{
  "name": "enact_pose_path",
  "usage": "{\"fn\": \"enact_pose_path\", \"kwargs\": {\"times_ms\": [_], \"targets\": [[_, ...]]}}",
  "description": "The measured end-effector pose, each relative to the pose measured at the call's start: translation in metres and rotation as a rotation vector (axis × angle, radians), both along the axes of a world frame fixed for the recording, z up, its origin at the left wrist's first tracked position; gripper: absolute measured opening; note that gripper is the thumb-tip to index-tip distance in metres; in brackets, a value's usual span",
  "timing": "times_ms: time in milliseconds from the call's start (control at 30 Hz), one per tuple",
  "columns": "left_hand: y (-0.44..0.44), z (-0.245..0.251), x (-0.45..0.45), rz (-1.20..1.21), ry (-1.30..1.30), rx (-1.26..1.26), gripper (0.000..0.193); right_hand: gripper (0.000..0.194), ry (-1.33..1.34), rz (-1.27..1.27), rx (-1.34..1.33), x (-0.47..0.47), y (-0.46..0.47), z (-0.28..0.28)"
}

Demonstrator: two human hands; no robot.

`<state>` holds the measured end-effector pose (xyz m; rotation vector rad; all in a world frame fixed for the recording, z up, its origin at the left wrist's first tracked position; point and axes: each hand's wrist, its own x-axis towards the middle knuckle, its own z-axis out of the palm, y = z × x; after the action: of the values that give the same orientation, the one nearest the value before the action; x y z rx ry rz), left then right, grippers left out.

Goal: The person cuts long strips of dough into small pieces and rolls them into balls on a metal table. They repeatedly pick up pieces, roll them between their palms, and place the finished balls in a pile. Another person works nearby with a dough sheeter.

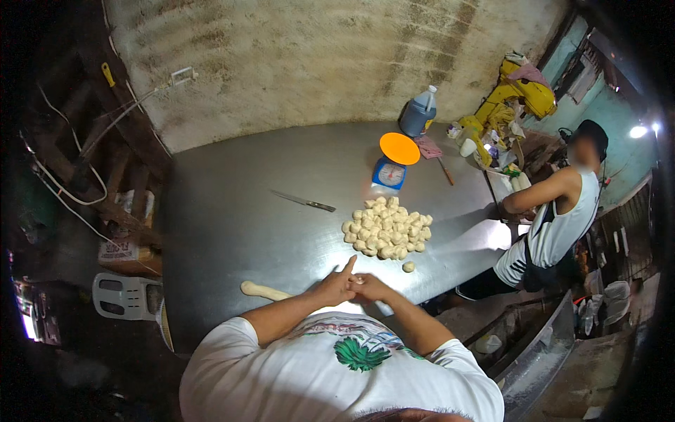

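Observation:
My left hand point(336, 287) and my right hand point(370, 288) meet over the near edge of the metal table, fingers overlapping. The left index finger points away from me, towards a heap of dough balls point(387, 229). A small pale bit shows where the fingers meet; whether it is dough, and which hand grips it, I cannot tell. One dough ball point(408, 267) sits apart, just beyond my right hand. A smooth dough roll point(263, 291) runs under my left forearm, which hides its other end. Farther off lies a knife point(303, 200) with a dark handle.
Behind the heap stands a blue dial scale point(390, 173) with an orange pan point(399, 149). A jug point(420, 112) of dark liquid stands by the wall, near a pink cloth point(428, 147). A person point(556, 221) works at the right end. A white plastic chair point(126, 296) is at left.

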<state>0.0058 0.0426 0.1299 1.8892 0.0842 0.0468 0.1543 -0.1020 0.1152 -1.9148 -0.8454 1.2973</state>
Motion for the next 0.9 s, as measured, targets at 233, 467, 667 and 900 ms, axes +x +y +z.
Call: {"fn": "enact_pose_path", "kwargs": {"times_ms": [233,467,667,900], "targets": [[-0.011,-0.057,0.017,0.108,-0.042,-0.312,0.047,0.021,-0.537,-0.322,0.210,-0.025,-0.001,0.030],[-0.002,0.002,0.016,-0.172,0.175,-0.377,0.028,0.017,-0.585,-0.308,0.401,-0.007,0.014,0.060],[0.002,0.024,0.019,-0.035,0.148,-0.100,0.025,0.038,-0.491,-0.441,0.382,0.019,0.016,0.035],[0.013,-0.029,-0.005,-0.033,0.183,0.328,0.080,0.042,-0.581,-0.162,0.377,0.045,0.021,0.040]]}}
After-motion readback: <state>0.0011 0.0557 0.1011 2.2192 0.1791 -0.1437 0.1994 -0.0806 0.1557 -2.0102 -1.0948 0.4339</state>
